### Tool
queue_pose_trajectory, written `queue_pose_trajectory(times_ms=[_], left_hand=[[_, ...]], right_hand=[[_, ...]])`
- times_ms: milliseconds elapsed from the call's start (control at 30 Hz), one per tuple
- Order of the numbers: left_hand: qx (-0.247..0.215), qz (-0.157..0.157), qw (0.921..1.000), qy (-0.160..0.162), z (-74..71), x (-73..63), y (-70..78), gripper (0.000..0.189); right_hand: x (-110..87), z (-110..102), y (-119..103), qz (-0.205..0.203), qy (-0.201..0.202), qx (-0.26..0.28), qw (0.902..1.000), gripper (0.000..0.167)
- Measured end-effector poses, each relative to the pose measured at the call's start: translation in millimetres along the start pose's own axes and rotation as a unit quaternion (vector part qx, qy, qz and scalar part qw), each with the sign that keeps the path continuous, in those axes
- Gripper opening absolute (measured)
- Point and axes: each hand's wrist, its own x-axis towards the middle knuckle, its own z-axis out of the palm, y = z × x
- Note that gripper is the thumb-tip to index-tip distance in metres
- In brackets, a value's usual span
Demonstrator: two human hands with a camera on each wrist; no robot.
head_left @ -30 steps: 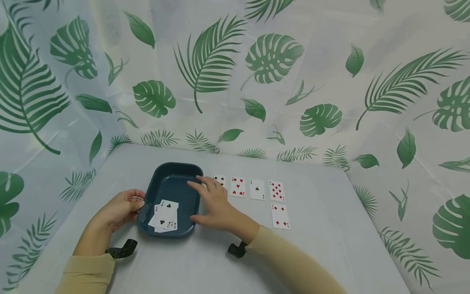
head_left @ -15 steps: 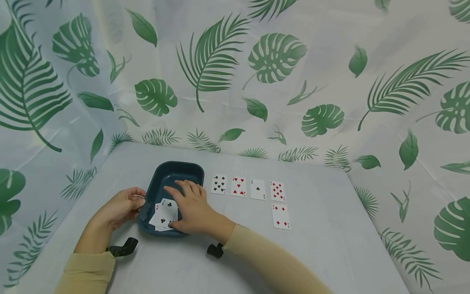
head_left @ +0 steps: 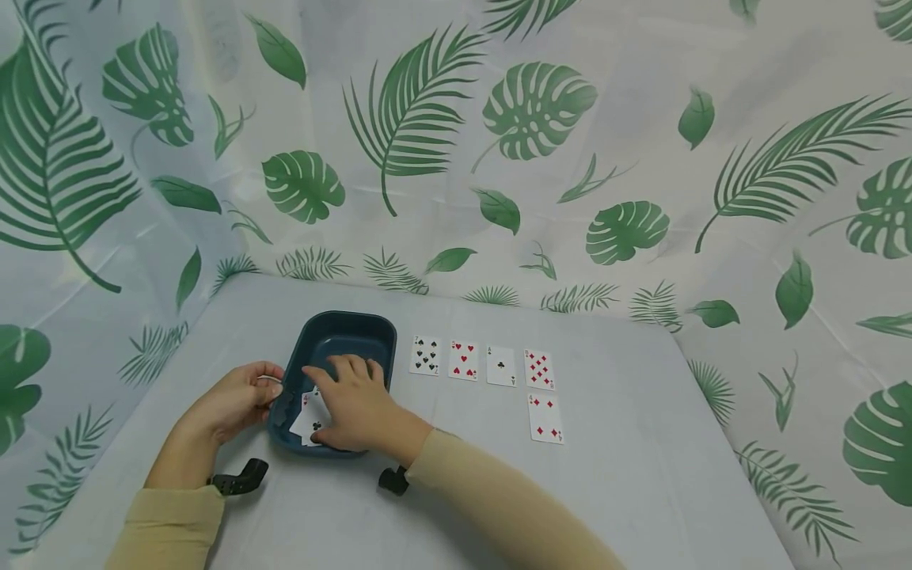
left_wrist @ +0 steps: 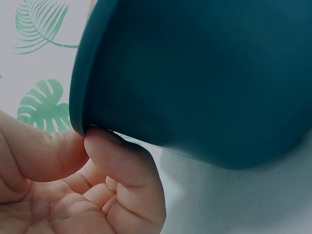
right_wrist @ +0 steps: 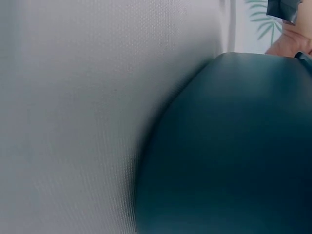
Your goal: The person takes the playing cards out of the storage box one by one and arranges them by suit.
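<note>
A deep blue plastic tray [head_left: 388, 336] stands on the table at the left in the head view. My left hand [head_left: 238, 400] pinches its left rim between thumb and index finger; the left wrist view shows the tray's wall [left_wrist: 195, 83] from outside. Several playing cards [head_left: 309, 416] lie face up in a loose pile at the tray's near end. Over that pile is my right hand [head_left: 352, 404], fingers spread and slightly bent, covering part of it. Whether its fingertips touch a card is hidden. In the right wrist view the tray's outer wall [right_wrist: 224, 146] blocks the hand.
Right of the tray lie a seven of spades [head_left: 425, 355], a five of hearts [head_left: 463, 360], an ace of clubs [head_left: 502, 366] and a diamond card [head_left: 539, 370] in a row. A four of diamonds [head_left: 545, 418] lies below the last. Leaf-print curtains [head_left: 427, 237] rise behind the table.
My right hand has moved left from the tray's right rim to over the cards inside, uncovering the seven of spades. My left hand keeps its hold on the rim.
</note>
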Motion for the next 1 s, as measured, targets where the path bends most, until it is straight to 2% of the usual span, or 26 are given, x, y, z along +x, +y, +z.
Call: queue_pose_trajectory(times_ms=[200,433,800,1000], left_hand=[[-0.004,0.0,1.0,-0.005,-0.4,0.0,0.0,0.023],[-0.006,0.001,1.0,-0.006,-0.1,0.5,0.1,0.023],[-0.004,0.0,1.0,-0.002,-1.5,-0.9,-0.5,0.025],[-0.006,0.001,1.0,-0.002,-0.7,-1.9,0.3,0.025]], right_hand=[[6.1,6.7,-2.5,0.01,-0.021,-0.025,0.9994,0.095],[8.3,4.0,-5.6,0.025,-0.048,-0.037,0.9978,0.091],[10.2,7.2,-5.0,0.012,-0.059,-0.045,0.9972,0.084],[9.0,5.8,-4.7,0.0,-0.059,-0.032,0.9978,0.08]])
